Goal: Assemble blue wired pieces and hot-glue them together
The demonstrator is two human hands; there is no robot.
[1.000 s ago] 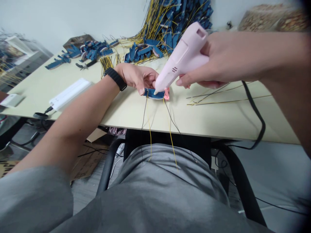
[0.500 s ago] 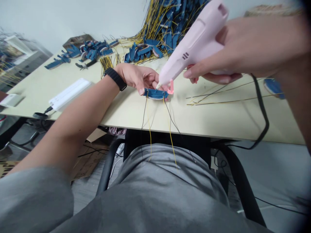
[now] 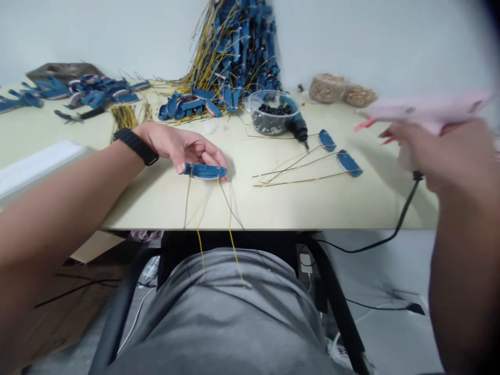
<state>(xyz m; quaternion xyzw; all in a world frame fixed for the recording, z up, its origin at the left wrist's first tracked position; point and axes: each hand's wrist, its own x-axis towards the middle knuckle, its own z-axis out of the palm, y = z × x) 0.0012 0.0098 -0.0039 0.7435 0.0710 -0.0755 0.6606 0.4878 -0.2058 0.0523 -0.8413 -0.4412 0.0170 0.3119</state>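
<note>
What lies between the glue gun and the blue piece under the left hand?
Nothing in the air between glue gun and blue piece; loose wires and two small blue pieces lie on the table below.

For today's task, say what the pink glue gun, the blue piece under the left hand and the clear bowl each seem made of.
The pink glue gun looks like matt moulded plastic: even pastel colour, though blurred. The blue piece is probably plastic too, uniformly coloured with a slight sheen. The clear bowl is transparent plastic or glass; dark contents show through its wall.
</note>
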